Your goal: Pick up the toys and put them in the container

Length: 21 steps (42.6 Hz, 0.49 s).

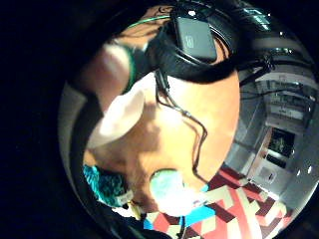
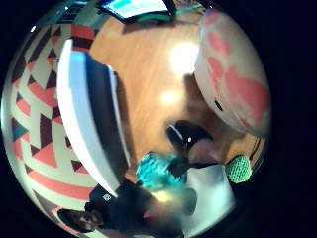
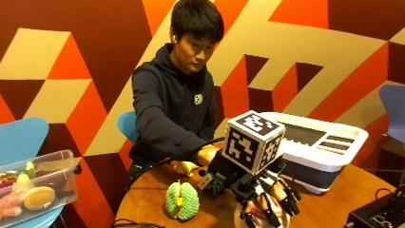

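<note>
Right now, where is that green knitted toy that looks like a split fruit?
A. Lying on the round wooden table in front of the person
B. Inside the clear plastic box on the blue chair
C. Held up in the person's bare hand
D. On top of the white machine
A: in the outside view the green knitted toy lies by itself on the wooden table, beside the gloved right hand, not in the clear plastic box.

Dark hoodie, one gloved hand

The person (image 3: 174,109) wears a navy-looking hooded sweatshirt (image 3: 166,114) with a small pale logo (image 3: 198,99) on the chest; the right hand (image 3: 269,192) has a black glove with strap-like fingers (image 3: 290,203), though it's hard to make out much detail.
</note>
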### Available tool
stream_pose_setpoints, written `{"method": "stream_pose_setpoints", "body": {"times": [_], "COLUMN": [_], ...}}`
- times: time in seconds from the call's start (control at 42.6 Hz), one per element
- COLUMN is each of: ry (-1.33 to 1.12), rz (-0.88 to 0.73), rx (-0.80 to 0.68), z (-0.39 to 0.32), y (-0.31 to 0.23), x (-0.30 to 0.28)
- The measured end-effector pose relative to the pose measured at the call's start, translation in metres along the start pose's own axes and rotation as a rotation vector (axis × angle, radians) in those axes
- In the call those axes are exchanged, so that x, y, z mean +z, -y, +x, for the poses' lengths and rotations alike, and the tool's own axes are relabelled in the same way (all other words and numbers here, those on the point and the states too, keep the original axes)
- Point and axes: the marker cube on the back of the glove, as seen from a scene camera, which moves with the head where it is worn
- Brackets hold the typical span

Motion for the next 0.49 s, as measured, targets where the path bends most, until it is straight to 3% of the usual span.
{"method": "stream_pose_setpoints", "body": {"times": [0.164, 0.329, 0.493], "ry": [-0.095, 0.012, 0.100], "rz": [0.065, 0.189, 0.205], "rx": [-0.017, -0.026, -0.016], "z": [-0.008, -0.011, -0.004], "y": [0.010, 0.010, -0.016], "x": [0.016, 0.017, 0.006]}}
